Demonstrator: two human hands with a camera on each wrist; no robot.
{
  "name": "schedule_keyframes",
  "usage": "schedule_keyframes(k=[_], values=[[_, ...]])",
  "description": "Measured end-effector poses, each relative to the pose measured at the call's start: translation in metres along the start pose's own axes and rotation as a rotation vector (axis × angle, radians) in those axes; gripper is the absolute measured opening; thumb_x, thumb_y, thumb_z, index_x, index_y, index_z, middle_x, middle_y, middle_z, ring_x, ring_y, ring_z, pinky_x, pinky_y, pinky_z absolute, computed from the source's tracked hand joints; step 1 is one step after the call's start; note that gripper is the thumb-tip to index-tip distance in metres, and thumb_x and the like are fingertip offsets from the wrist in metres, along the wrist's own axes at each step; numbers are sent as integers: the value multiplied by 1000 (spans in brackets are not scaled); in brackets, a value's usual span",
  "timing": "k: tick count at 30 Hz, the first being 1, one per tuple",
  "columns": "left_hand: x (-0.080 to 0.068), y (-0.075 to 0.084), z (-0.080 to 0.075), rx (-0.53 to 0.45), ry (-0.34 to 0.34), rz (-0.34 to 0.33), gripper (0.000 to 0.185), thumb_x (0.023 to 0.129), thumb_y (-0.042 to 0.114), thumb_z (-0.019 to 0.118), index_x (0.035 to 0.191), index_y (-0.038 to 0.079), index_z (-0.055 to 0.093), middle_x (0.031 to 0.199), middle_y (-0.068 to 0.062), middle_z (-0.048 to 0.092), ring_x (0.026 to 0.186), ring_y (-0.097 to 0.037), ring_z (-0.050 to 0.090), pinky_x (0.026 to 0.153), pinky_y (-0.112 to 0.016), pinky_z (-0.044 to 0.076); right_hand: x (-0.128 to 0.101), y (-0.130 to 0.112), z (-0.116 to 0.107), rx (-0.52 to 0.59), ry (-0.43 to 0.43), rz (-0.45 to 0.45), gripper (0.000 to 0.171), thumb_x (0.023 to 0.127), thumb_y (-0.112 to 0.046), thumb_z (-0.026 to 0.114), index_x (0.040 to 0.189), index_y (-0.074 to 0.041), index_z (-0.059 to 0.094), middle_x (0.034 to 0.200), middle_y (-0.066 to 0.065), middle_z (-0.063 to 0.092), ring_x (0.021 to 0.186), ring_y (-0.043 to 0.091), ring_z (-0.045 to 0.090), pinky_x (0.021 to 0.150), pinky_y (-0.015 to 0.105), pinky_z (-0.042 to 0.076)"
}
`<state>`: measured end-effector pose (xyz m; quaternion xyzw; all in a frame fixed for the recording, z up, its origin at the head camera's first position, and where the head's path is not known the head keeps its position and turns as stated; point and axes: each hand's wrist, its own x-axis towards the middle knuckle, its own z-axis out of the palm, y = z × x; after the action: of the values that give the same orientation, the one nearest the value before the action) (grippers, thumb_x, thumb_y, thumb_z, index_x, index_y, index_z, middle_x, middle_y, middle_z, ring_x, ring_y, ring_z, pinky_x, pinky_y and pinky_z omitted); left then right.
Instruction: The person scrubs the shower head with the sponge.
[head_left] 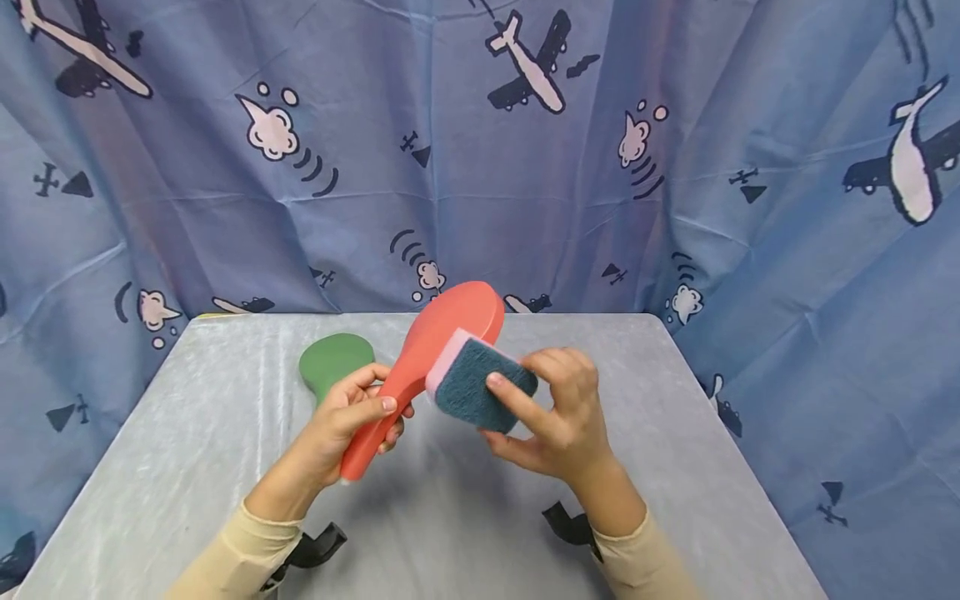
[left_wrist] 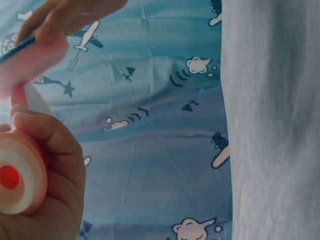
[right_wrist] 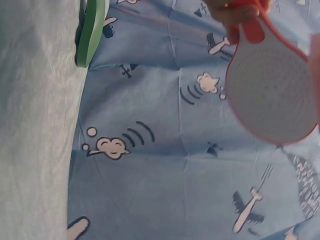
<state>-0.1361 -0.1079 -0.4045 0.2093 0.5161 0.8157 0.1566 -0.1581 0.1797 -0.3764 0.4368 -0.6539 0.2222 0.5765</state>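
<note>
A red paddle [head_left: 442,333] with a rounded head is held up at a slant above the table, its smooth red side toward the head camera. My left hand [head_left: 330,433] grips its handle, thumb lying across the front. The right wrist view shows the paddle's other face [right_wrist: 272,90], pale grey with small dark specks and a red rim. With fingers and thumb, my right hand [head_left: 570,425] pinches a pink sponge [head_left: 480,387] with a dark teal scouring side. The sponge overlaps the paddle's head in the head view; whether they touch, I cannot tell.
A green paddle [head_left: 333,362] of similar shape lies on the grey cloth-covered table [head_left: 637,500], behind my left hand. A blue curtain [head_left: 360,167] printed with planes hangs around the table's back and sides. Dark wrist mounts [head_left: 318,546] stick out beside both sleeves.
</note>
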Motion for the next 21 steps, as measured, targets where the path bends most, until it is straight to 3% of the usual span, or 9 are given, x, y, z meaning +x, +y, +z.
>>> schedule_keyframes(k=[4,6,8,10,13,15,18,21], values=[[0,2,0,28,-23,20,22,96,-3,53,115,7,55,90,-5,73,61,-13,63,55,-21,52,-7,7,-2,58,51,295,53,90,-42,71,121,0,64,109,29,59,97,41,53,89,40,41],[-1,4,0,41,-49,28,23,95,-3,54,116,6,56,90,-5,73,60,-13,63,54,-21,52,-9,7,-1,128,84,361,58,91,-42,71,121,7,58,111,33,57,101,42,52,94,34,42],[-3,5,0,53,-76,38,24,94,-3,54,116,5,57,91,-6,73,60,-13,62,53,-21,51,-9,5,1,190,123,310,58,91,-40,72,119,8,55,110,34,56,101,41,52,93,33,45],[-3,7,-1,67,-83,52,24,93,-3,54,116,4,57,92,-6,73,60,-12,62,53,-21,52,-7,3,4,203,144,180,54,89,-40,72,116,4,55,106,32,56,96,40,52,88,38,46],[-3,9,-3,88,-56,77,23,93,-3,55,115,3,56,92,-6,73,58,-12,63,52,-21,53,-3,4,5,146,132,14,46,86,-40,71,115,-6,58,102,27,57,90,38,52,79,45,43],[-3,10,-4,103,-33,94,23,93,-4,56,115,3,56,92,-6,72,57,-13,64,52,-22,54,-3,6,4,104,107,3,44,86,-41,71,115,-10,60,101,25,58,88,37,52,77,47,40],[-2,10,-8,131,-22,109,24,92,-5,58,115,3,56,92,-7,72,57,-14,64,51,-23,54,-6,8,1,124,50,154,48,87,-40,72,117,-5,61,104,27,59,92,38,54,82,44,40],[-1,10,-13,175,-18,119,28,91,-6,61,116,4,56,93,-9,71,57,-16,63,52,-25,54,-12,8,-3,266,-38,411,58,90,-43,72,126,1,60,114,26,60,104,35,55,93,38,44]])
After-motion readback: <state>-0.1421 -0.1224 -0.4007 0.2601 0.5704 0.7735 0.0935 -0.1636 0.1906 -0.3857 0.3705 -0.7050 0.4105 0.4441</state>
